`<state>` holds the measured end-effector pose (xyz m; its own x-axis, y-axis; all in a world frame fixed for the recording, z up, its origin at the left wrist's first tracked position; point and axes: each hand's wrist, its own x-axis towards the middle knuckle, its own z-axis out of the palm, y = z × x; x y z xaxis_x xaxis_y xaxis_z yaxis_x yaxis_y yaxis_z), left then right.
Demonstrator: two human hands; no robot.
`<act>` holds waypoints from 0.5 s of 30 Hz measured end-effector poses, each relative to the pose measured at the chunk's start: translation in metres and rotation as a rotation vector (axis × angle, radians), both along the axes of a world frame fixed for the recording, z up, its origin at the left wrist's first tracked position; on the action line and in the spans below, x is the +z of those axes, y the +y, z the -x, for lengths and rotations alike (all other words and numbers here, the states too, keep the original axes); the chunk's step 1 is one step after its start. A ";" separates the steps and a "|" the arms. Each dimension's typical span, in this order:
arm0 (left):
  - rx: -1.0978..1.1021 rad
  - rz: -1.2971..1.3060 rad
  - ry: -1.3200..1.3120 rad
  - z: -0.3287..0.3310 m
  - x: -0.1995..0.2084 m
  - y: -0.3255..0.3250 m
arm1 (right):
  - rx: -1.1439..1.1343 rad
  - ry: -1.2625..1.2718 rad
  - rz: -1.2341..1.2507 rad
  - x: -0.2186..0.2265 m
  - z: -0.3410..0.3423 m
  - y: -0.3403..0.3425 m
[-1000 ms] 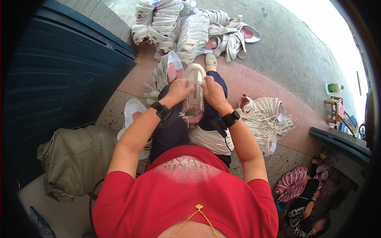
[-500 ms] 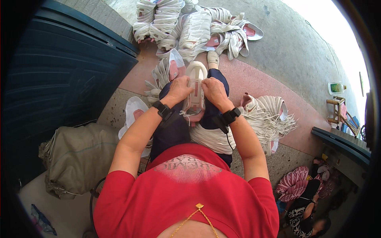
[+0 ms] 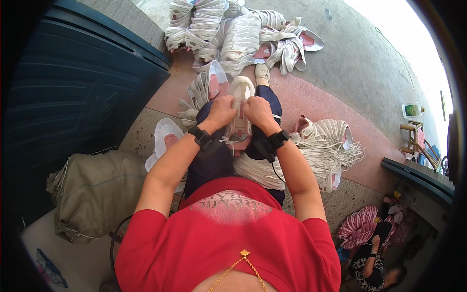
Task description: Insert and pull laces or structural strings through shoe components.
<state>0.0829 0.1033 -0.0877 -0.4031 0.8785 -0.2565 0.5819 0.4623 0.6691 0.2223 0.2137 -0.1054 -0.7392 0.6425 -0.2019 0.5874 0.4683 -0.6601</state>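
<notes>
A white and pink shoe upper lies lengthwise between my knees, its rounded white toe pointing away from me. My left hand is closed at its left edge, fingers bent in toward the middle. On the opposite edge my right hand is closed too, knuckles up. A pale strip runs across the upper between the two hands; whether a lace is pinched in the fingertips is too small to tell. Thin lace ends hang by the pink heel. Under it, in my lap, rests a bundle of white shoe uppers.
Stacked white shoe uppers lie beyond my feet; more uppers with loose laces lie at my right. A stuffed olive sack stands left, below a dark blue door. Another person sits at lower right near pink striped pieces.
My right hand has drawn slightly left and in, closer to the middle of the upper. My left hand has barely shifted. At lower right the other person's arm has risen.
</notes>
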 end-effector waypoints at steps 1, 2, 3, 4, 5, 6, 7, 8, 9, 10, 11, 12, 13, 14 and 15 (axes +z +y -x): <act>-0.011 -0.024 -0.010 0.000 -0.003 -0.001 | -0.014 0.024 0.195 -0.004 0.001 0.008; -0.024 -0.059 -0.016 0.001 -0.002 -0.003 | -0.047 0.077 0.404 -0.005 0.000 0.011; -0.033 -0.079 -0.026 0.003 -0.001 -0.004 | -0.100 0.126 0.616 -0.005 -0.002 0.015; -0.042 -0.100 -0.036 0.004 -0.001 -0.005 | -0.168 0.161 0.812 -0.006 -0.005 0.018; -0.044 -0.105 -0.053 0.004 0.001 -0.008 | -0.170 0.173 0.839 -0.001 -0.007 0.017; -0.047 -0.110 -0.070 0.004 0.003 -0.009 | -0.161 0.196 0.803 -0.001 -0.008 0.016; -0.035 -0.110 -0.089 0.005 0.003 -0.011 | -0.151 0.218 0.766 0.000 -0.009 0.014; -0.026 -0.108 -0.107 0.007 0.003 -0.010 | -0.131 0.253 0.668 -0.003 -0.008 0.011; -0.023 -0.109 -0.114 0.008 0.002 -0.010 | -0.125 0.265 0.585 -0.007 -0.008 0.009; -0.020 -0.110 -0.123 0.008 0.002 -0.009 | -0.122 0.274 0.500 -0.010 -0.009 0.008; -0.020 -0.112 -0.120 0.007 0.003 -0.010 | -0.129 0.261 0.433 -0.008 -0.010 0.003; -0.021 -0.114 -0.117 0.006 0.004 -0.011 | -0.137 0.247 0.367 -0.007 -0.010 0.001; -0.018 -0.126 -0.104 0.006 0.004 -0.011 | -0.157 0.249 0.329 -0.007 -0.008 0.000; -0.019 -0.138 -0.090 0.005 0.003 -0.010 | -0.181 0.251 0.291 -0.007 -0.007 0.001; -0.020 -0.150 -0.076 0.005 0.002 -0.011 | -0.204 0.253 0.253 -0.007 -0.005 0.001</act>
